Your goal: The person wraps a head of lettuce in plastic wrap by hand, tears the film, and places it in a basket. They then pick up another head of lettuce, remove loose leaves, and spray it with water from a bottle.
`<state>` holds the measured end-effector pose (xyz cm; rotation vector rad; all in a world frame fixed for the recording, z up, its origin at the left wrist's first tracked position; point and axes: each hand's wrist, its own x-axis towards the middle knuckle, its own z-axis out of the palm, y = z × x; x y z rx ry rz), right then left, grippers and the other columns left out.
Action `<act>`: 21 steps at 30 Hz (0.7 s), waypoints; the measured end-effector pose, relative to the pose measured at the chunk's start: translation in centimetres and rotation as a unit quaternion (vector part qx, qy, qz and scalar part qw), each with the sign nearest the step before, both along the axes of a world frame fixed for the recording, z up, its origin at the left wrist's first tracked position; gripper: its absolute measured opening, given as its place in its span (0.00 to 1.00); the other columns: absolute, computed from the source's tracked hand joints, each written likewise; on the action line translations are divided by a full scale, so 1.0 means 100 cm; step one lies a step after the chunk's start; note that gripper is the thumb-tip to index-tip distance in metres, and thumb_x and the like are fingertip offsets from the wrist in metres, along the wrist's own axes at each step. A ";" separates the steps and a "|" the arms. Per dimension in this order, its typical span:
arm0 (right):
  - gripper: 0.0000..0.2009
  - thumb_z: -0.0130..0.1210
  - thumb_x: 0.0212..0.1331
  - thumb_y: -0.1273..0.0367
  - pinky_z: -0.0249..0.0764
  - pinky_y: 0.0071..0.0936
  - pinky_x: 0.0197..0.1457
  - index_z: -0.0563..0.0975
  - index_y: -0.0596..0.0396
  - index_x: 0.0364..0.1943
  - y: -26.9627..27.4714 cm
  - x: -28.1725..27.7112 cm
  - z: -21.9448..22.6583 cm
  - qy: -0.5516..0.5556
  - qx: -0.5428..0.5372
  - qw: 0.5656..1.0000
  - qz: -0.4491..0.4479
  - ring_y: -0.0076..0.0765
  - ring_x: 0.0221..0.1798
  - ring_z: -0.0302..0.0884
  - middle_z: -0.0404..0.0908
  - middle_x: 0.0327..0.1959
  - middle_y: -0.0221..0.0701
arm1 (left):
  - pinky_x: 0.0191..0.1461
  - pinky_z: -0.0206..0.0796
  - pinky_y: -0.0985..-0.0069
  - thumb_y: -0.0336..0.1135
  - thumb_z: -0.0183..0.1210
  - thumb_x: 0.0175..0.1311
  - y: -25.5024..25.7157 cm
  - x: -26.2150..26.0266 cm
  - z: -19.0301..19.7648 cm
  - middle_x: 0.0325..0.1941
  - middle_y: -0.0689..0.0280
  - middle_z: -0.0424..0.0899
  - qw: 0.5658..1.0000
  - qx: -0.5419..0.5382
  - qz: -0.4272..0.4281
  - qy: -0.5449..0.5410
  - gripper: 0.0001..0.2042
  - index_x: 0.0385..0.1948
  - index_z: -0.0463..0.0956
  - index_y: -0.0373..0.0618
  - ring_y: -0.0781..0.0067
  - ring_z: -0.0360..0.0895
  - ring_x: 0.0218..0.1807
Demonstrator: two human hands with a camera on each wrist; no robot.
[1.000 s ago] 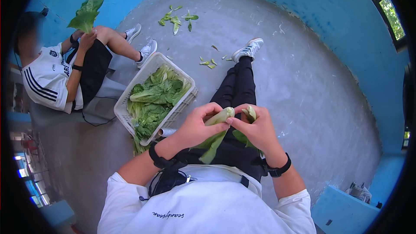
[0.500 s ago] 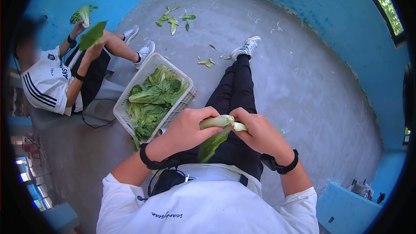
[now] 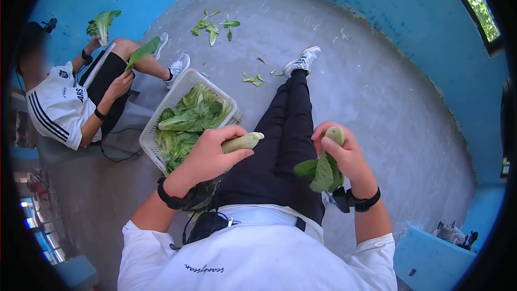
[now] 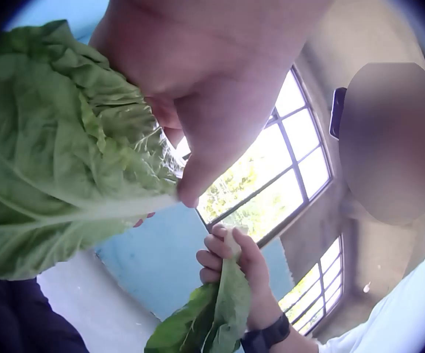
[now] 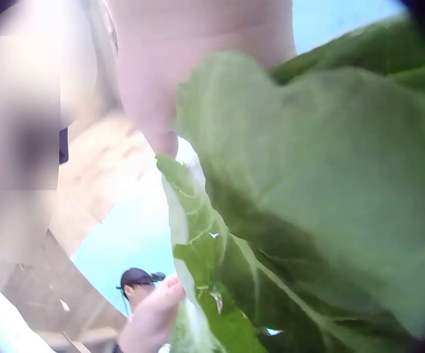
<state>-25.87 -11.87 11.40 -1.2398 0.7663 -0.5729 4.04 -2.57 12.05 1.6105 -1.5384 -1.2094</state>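
Observation:
My left hand point(image 3: 207, 153) grips a head of leafy greens point(image 3: 243, 143), its pale cut stem end poking out past the thumb toward the right. In the left wrist view its broad, crinkled leaves point(image 4: 50, 147) spread out below the palm. Some distance to the right, my right hand point(image 3: 347, 153) holds several detached leaves point(image 3: 326, 175) by their pale stalk ends, with the green blades hanging toward me. Those leaves fill much of the right wrist view. Both hands are raised over my lap, apart from each other.
A white plastic crate point(image 3: 145, 140) full of leafy greens stands left of my legs. Leaf scraps point(image 3: 212, 29) lie on the grey floor ahead, with smaller bits point(image 3: 253, 80) nearer my shoe. Another person point(image 3: 64, 97) sits at left, holding greens. A blue wall point(image 3: 377, 0) curves behind.
My hands were together at the stem end; they have now drawn apart, the right one moving right with leaves pulled off the head. The seated person's hands have also separated, a leaf in one.

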 end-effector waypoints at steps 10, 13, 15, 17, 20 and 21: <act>0.05 0.52 0.73 0.72 0.72 0.19 0.41 0.78 0.57 0.41 0.014 0.033 -0.010 -0.115 0.033 0.992 -0.046 0.18 0.34 0.72 0.77 0.32 0.24 | 0.60 0.69 0.77 0.37 0.54 0.77 -0.003 -0.018 -0.013 0.54 0.67 0.80 0.932 0.108 -0.006 0.345 0.18 0.63 0.73 0.38 0.81 0.76 0.54; 0.02 0.56 0.71 0.72 0.70 0.18 0.38 0.77 0.56 0.41 0.018 0.043 -0.003 -0.067 0.069 0.994 -0.043 0.15 0.32 0.69 0.74 0.30 0.22 | 0.59 0.70 0.78 0.33 0.59 0.74 -0.003 -0.024 -0.022 0.52 0.69 0.79 0.898 0.117 0.012 0.425 0.17 0.61 0.70 0.41 0.82 0.77 0.52; 0.04 0.60 0.68 0.72 0.67 0.17 0.35 0.77 0.55 0.41 0.023 0.049 0.001 -0.009 0.021 0.999 -0.033 0.14 0.30 0.67 0.72 0.29 0.20 | 0.58 0.70 0.78 0.31 0.62 0.71 -0.001 -0.029 -0.024 0.50 0.70 0.79 0.912 0.077 0.030 0.402 0.16 0.56 0.72 0.41 0.82 0.77 0.52; 0.09 0.66 0.62 0.72 0.63 0.17 0.32 0.77 0.55 0.40 0.027 0.055 0.006 0.029 -0.011 0.999 -0.025 0.12 0.28 0.63 0.69 0.26 0.17 | 0.55 0.71 0.79 0.30 0.66 0.67 0.001 -0.029 -0.029 0.48 0.71 0.80 0.924 0.056 0.037 0.375 0.16 0.53 0.73 0.41 0.83 0.77 0.50; 0.10 0.68 0.59 0.71 0.64 0.16 0.32 0.79 0.56 0.42 0.029 0.060 -0.002 0.054 -0.039 0.998 -0.015 0.12 0.28 0.65 0.74 0.28 0.17 | 0.49 0.72 0.79 0.32 0.71 0.62 0.000 -0.028 -0.033 0.42 0.72 0.81 0.949 0.053 0.036 0.310 0.16 0.48 0.76 0.41 0.84 0.78 0.43; 0.11 0.69 0.58 0.71 0.65 0.16 0.31 0.79 0.56 0.42 0.030 0.064 -0.001 0.057 -0.039 0.997 -0.025 0.12 0.28 0.66 0.75 0.28 0.18 | 0.47 0.72 0.78 0.32 0.72 0.60 0.001 -0.029 -0.028 0.40 0.72 0.81 0.960 0.053 0.038 0.273 0.16 0.46 0.77 0.40 0.83 0.78 0.41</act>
